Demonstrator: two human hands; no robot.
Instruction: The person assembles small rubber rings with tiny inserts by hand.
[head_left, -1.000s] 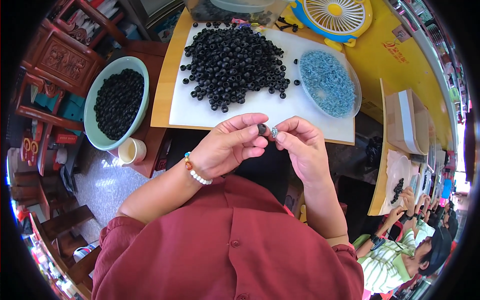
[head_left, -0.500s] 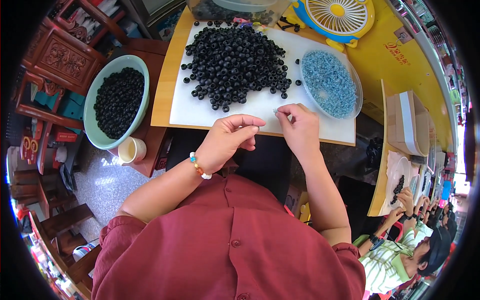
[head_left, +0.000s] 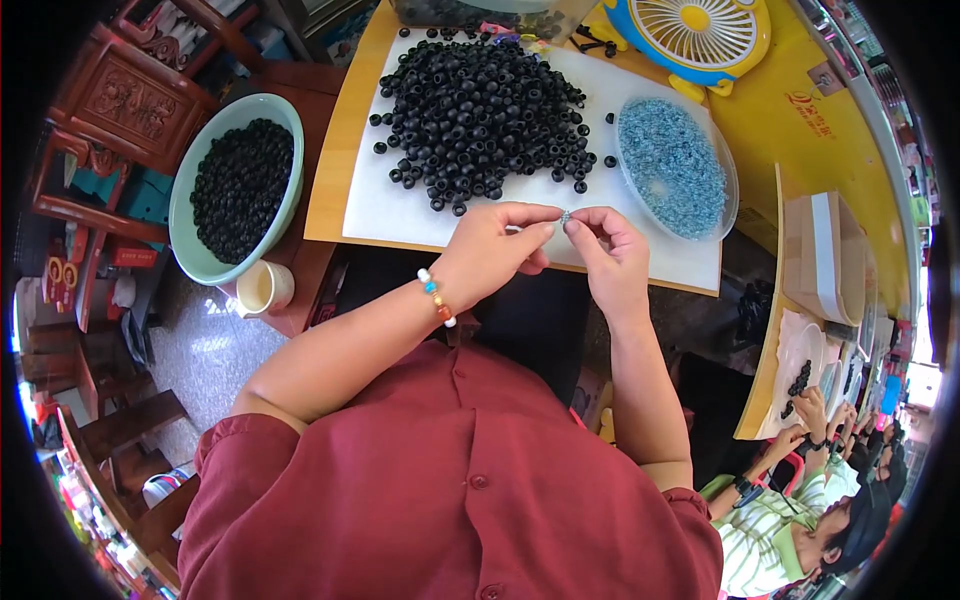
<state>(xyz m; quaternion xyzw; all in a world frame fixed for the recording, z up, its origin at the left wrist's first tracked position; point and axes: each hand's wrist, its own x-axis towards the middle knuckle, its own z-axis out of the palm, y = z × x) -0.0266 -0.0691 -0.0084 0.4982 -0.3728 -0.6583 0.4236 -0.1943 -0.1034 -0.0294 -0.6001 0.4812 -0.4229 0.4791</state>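
Observation:
Over the near edge of the white board [head_left: 400, 222], my two hands meet fingertip to fingertip. My right hand [head_left: 612, 255] pinches a tiny clear bluish piece [head_left: 566, 216] between thumb and index finger. My left hand [head_left: 490, 243], with a beaded bracelet on its wrist, is closed, its index fingertip touching that piece; whether it holds anything else is too small to tell. Beyond the hands lies a heap of round black beads [head_left: 480, 115] with holes. To its right, a clear round dish [head_left: 732, 200] holds many small light-blue pieces [head_left: 672, 160].
At left stand a pale green basin [head_left: 185, 245] of black beads and a cream cup [head_left: 265, 287]. A clear bin [head_left: 560, 22] and a blue-yellow fan [head_left: 690, 35] stand at the back. On the right, a person [head_left: 790, 530] works at another table beside a cardboard box [head_left: 828, 255].
My left hand has moved right and slightly up, its index fingertip now touching the piece in my right fingers. The view has shifted a little.

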